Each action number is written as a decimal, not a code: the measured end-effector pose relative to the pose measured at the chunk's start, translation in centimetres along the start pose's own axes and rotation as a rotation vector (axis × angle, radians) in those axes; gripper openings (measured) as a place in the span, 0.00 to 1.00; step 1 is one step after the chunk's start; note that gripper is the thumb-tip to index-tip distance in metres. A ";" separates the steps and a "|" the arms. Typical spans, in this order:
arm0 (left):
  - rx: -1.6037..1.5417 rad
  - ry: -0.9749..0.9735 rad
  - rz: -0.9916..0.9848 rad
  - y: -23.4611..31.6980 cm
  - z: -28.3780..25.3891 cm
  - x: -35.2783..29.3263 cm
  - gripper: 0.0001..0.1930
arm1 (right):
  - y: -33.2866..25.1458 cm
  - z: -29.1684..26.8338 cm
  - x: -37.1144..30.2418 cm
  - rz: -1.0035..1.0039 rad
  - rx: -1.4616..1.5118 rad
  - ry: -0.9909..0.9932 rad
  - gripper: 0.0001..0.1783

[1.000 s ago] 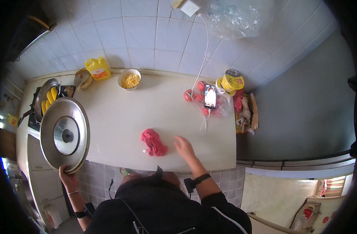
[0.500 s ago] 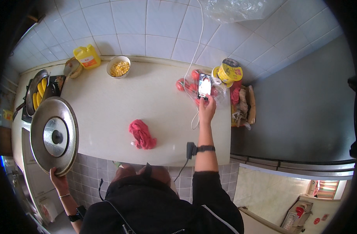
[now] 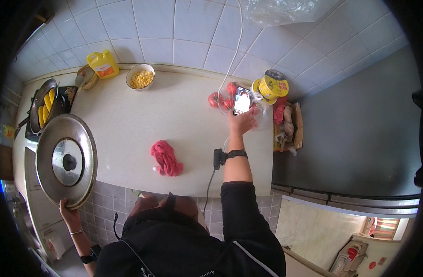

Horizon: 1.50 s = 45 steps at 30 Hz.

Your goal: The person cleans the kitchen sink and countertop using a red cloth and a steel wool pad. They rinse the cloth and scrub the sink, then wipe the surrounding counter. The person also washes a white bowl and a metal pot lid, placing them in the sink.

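My left hand [image 3: 70,216] grips the lower rim of a large round metal pan lid [image 3: 46,161], held up on the left with its glass centre and dark knob showing. On the right, my right hand [image 3: 241,122] is closed around the lower end of a phone [image 3: 242,100], whose screen is lit. Beneath and beside the phone are several red tomatoes [image 3: 215,100] in a clear plastic bag [image 3: 262,115]. A white cable [image 3: 230,69] runs down the wall past them. The fingertips under the phone are hidden.
Yellow corn cobs [image 3: 46,107] lie in a pan [image 3: 35,117] on the stove. Along the wall stand a yellow jug [image 3: 103,64], a bowl of corn kernels [image 3: 141,79] and yellow tubs [image 3: 272,87]. A red cloth [image 3: 166,158] lies on the counter [image 3: 119,134]; a box [image 3: 290,129] sits beyond its right end.
My right wrist has swung left and the hand now wraps the phone's lower end instead of resting fingertips on it. The lid has shifted very slightly right; my left hand still holds it.
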<state>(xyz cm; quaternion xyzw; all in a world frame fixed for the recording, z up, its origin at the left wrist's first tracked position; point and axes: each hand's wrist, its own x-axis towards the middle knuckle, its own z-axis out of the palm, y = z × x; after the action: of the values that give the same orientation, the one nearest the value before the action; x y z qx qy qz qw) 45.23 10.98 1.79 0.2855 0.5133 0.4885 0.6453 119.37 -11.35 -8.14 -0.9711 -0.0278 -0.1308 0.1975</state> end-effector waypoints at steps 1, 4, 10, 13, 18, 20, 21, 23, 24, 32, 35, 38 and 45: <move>0.018 0.008 0.002 0.0 -0.1 0.0 0.05 | 0.0 0.1 -0.4 -0.006 -0.008 0.048 0.53; 0.022 0.012 -0.021 -0.1 0.3 -0.2 0.05 | 0.1 0.5 -2.2 -0.064 -0.071 0.241 0.46; 0.019 0.005 -0.047 -0.4 1.3 -0.3 0.04 | 0.5 1.3 -5.8 0.119 0.014 0.074 0.33; 0.011 -0.019 -0.070 -0.7 0.5 0.4 0.04 | 0.7 1.6 -6.6 0.125 0.003 0.123 0.34; 0.002 -0.097 -0.088 -1.3 -0.7 1.4 0.06 | 0.9 1.5 -7.5 0.120 0.042 0.134 0.35; 0.005 -0.096 -0.089 -1.6 -0.5 1.2 0.05 | 1.1 1.4 -7.9 0.114 0.051 0.136 0.36; 0.012 -0.071 -0.092 -1.7 -0.2 1.0 0.05 | 1.2 1.4 -8.1 0.111 0.061 0.127 0.37; 0.002 -0.051 -0.092 -1.8 0.4 0.4 0.04 | 1.3 1.5 -8.6 0.098 0.063 0.125 0.38; -0.013 -0.070 -0.088 -1.8 0.7 0.2 0.03 | 1.4 1.6 -8.9 0.087 0.054 0.131 0.38; 0.043 0.009 -0.078 -1.8 1.5 -1.4 0.03 | 0.3 2.9 -10.5 0.060 0.017 0.086 0.47; 0.037 0.046 -0.078 -2.0 1.2 -1.5 0.04 | -0.1 3.0 -10.7 0.031 0.016 0.053 0.48; 0.038 0.044 -0.070 -2.1 0.9 -1.2 0.05 | 0.2 2.7 -10.5 0.047 0.070 -0.008 0.47; -0.003 0.060 -0.104 -1.8 0.5 -1.3 0.03 | 5.1 1.3 -6.1 0.157 0.870 -0.049 0.32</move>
<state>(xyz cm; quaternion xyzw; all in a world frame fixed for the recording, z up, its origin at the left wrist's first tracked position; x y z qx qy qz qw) 46.29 9.23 0.88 0.2427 0.5459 0.4636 0.6544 114.33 -15.54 -12.79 -0.7995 -0.0110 -0.0687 0.5966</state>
